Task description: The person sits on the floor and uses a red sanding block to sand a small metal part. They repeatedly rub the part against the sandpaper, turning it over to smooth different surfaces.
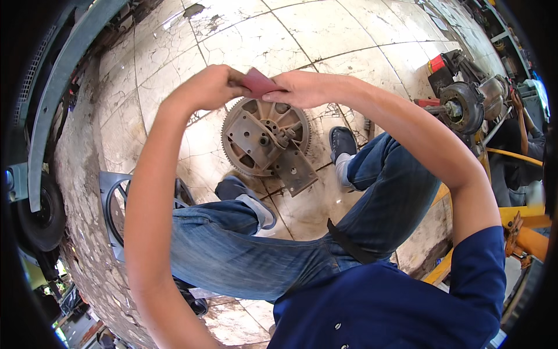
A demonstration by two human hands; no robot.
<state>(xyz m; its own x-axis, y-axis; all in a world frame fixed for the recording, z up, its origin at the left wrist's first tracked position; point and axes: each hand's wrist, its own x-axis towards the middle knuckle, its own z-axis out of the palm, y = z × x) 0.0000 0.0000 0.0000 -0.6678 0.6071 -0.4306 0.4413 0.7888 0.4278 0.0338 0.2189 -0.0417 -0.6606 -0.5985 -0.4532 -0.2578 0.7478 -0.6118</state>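
Both my hands meet over the far side of a large toothed gear wheel. Between them is a small dark-red piece of sandpaper (pixel 259 83), bent or folded. My left hand (pixel 216 87) pinches its left side, and my right hand (pixel 295 89) grips its right side with the thumb on top. Below the hands, the gear wheel (pixel 298 129) lies flat on the floor between my feet. Bolted-looking metal plates (pixel 249 138) with holes cross its face, and one plate sticks out toward me at lower right. The wheel's far rim is partly hidden by my hands.
Cracked pale floor tiles (pixel 256 41) surround the wheel. A black fan-like frame (pixel 113 203) stands left of my leg. At right are a greasy drum-shaped machine part (pixel 462 107), yellow metal bars (pixel 439 267) and another person's arm (pixel 519 119). A tyre (pixel 43 212) sits far left.
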